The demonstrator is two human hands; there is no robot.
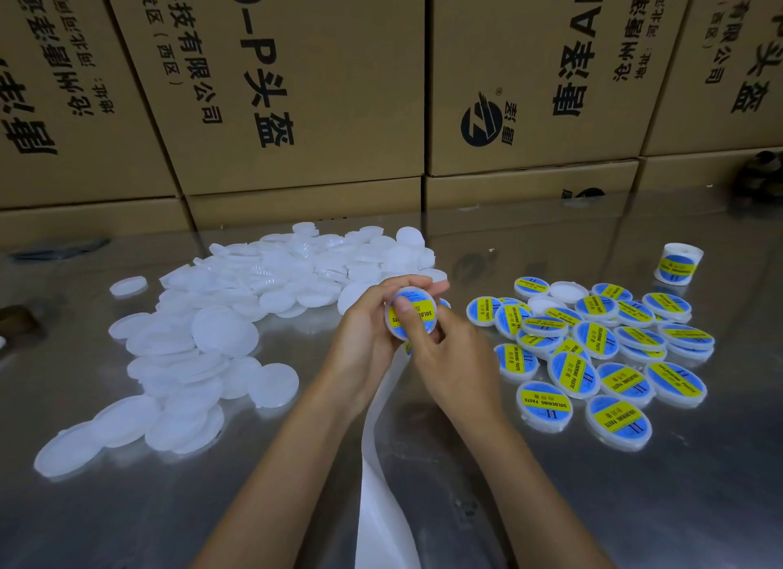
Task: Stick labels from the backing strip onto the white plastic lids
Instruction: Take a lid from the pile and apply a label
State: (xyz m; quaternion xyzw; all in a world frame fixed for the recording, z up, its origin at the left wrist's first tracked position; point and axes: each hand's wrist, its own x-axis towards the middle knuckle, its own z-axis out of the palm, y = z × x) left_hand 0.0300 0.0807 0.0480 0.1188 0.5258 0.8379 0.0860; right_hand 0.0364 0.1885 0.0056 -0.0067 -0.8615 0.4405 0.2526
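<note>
My left hand (367, 330) grips a white plastic lid (417, 314) from behind, held up above the steel table. A blue and yellow label covers the lid's face. My right hand (440, 356) lies over the lid's front, its thumb pressing on the label. A white backing strip (379, 475) hangs from under my hands toward the near edge. A pile of several bare white lids (237, 314) lies to the left. Several labelled lids (601, 356) lie in a heap to the right.
A roll of labels (678, 263) stands at the far right of the shiny metal table (551, 505). Stacked cardboard boxes (296, 102) wall off the back. One lone lid (128, 286) lies apart at the left.
</note>
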